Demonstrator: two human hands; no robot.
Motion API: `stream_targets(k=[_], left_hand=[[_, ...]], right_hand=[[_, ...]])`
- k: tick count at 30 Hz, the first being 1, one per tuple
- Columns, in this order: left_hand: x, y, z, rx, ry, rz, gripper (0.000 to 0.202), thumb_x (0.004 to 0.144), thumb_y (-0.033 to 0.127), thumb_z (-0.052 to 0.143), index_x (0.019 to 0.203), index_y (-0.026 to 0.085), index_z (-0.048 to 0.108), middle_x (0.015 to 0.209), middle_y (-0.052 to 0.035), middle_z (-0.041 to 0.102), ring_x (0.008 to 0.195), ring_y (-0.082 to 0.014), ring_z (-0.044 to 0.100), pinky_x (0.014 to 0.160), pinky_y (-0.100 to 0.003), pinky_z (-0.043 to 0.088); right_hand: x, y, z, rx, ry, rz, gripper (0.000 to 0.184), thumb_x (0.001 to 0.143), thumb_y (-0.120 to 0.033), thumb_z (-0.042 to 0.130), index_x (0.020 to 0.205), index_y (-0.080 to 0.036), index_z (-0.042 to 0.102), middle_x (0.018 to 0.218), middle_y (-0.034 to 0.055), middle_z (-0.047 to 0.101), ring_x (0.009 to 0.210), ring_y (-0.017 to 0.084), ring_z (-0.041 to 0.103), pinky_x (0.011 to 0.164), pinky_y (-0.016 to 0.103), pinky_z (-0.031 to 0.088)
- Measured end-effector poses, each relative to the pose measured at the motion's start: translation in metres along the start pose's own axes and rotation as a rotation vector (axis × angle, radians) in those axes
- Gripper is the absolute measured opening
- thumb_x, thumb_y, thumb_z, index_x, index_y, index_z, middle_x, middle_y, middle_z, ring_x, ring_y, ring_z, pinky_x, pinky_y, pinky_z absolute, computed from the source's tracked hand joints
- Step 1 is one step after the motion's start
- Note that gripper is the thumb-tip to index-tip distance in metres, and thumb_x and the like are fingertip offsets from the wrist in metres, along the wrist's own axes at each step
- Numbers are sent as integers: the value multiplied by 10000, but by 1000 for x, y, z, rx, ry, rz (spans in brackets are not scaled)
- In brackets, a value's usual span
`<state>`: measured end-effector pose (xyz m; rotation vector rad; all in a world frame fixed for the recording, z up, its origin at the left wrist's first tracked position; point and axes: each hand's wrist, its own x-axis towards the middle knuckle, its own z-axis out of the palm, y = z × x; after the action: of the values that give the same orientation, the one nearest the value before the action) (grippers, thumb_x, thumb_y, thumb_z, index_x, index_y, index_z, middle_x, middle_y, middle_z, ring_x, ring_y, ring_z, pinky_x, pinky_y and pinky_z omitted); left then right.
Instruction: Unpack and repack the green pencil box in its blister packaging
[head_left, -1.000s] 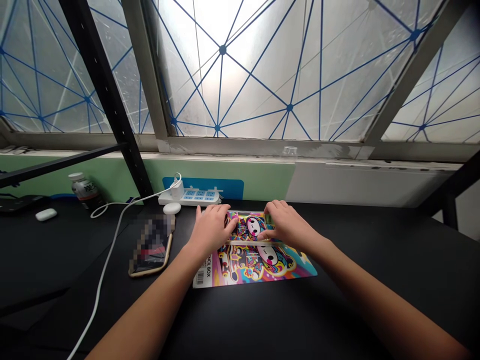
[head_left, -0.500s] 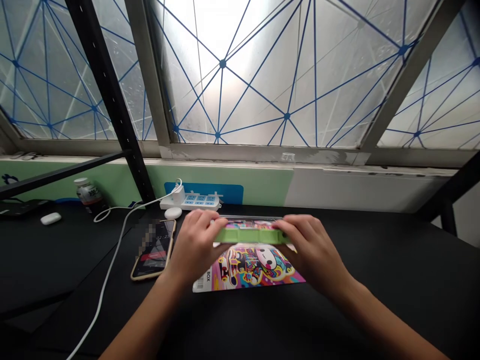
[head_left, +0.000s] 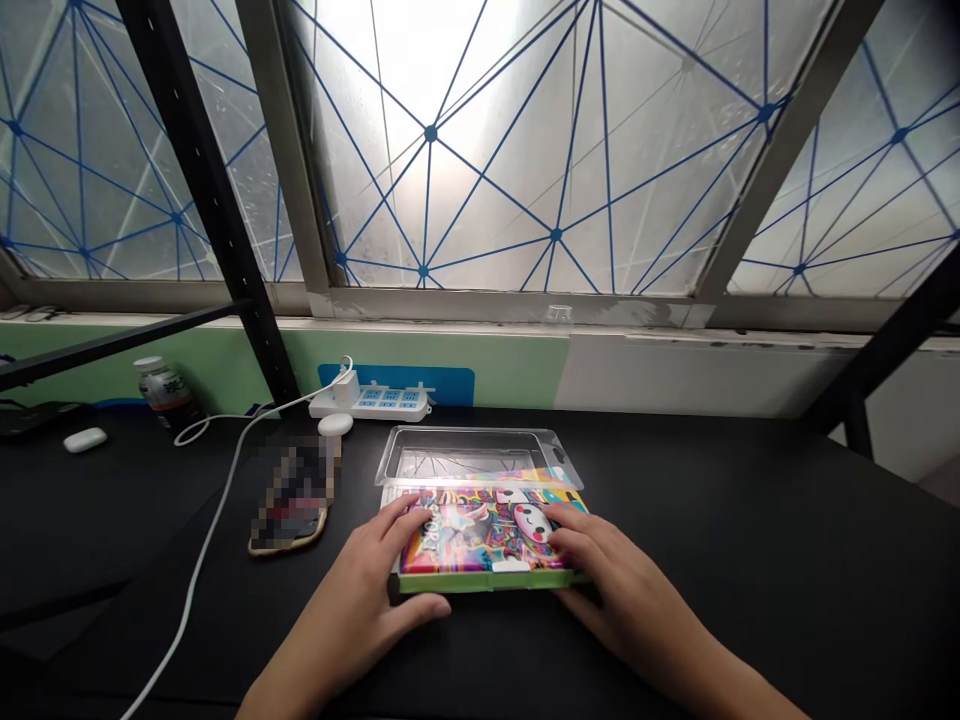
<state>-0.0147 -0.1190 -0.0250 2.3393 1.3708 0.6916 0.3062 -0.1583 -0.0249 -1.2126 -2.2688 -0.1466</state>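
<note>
1. Evidently the flat box (head_left: 480,535) lies on the near part of the dark desk (head_left: 720,520), partly over a printed card (head_left: 390,495).
2. Left hand (head_left: 382,565): fingers loosely spread, tips on the lid's left end; thumb extended by the near edge, not clenched.
3. Right hand (head_left: 611,560): curved fingers resting on the right end; thumb partly hidden, so a firm grasp I cannot tell. A hand at each end probably keeps the box level.
4. Box: rectangular, glossy cartoon lid, green side wall.
5. Beyond it, a clear shell (head_left: 388,458): thin, rigid-looking plastic, shallow, rounded corners, catching window light.
</note>
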Motion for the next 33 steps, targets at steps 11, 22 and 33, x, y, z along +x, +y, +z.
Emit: stream_targets(k=[11, 22, 33], left_hand=[[-1, -5, 3, -117, 28, -36, 841, 808, 298, 747, 1523, 349, 307, 1430, -85, 512, 1314, -304, 495, 1096, -465, 420], [-5, -1, 2, -169, -15, -116, 1160, 716, 290, 806, 1583, 373, 39, 1398, -97, 536, 1282, -325, 526, 1075, -481, 415], [-3, 4, -4, -154, -7, -114, 647, 807, 439, 724, 1394, 277, 507, 1344, -107, 581, 1220, -318, 567, 1035, -451, 462]], right_hand=[[1, 32, -15, 368, -237, 354, 556, 767, -501, 773, 1261, -288, 631, 1478, 113, 518, 1348, 346, 486, 1098, 504, 430], [28, 40, -17, 654, 38, 648, 500, 959, -614, 418, 918, -223, 727, 797, 43, 695, 755, 239, 648, 721, 363, 558], [-21, 46, -17, 453, -138, 378, 639, 836, -727, 551, 1353, -356, 608, 1462, 78, 544, 1342, 350, 492, 1087, 493, 434]])
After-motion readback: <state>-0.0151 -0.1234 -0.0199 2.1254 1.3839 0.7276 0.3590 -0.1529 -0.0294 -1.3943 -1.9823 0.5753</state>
